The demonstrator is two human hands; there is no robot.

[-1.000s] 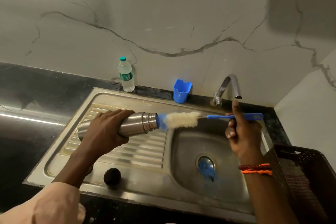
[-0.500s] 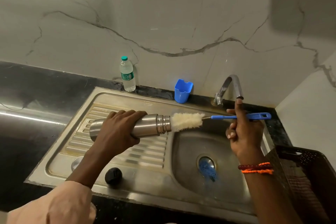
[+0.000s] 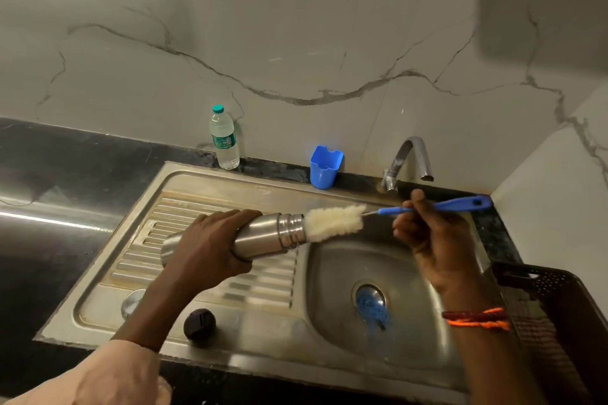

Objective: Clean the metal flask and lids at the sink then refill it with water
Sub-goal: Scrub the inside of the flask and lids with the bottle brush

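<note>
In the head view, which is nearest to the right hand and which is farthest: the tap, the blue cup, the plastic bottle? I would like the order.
From the right hand:
1. Tap, just behind the hand, at the back of the sink.
2. Blue cup, further left along the back edge.
3. Plastic bottle, farthest left, against the wall.

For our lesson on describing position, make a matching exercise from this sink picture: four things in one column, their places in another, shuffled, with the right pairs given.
Things
1. silver metal flask
2. clear plastic water bottle with a green cap
3. round black lid
4. blue plastic cup

Places
A. on the sink's front edge
B. lying sideways in the left hand, above the drainboard
C. by the wall, left of the tap
D. upright on the dark counter at the sink's back left corner

Pairs: 1-B, 2-D, 3-A, 4-C
</note>
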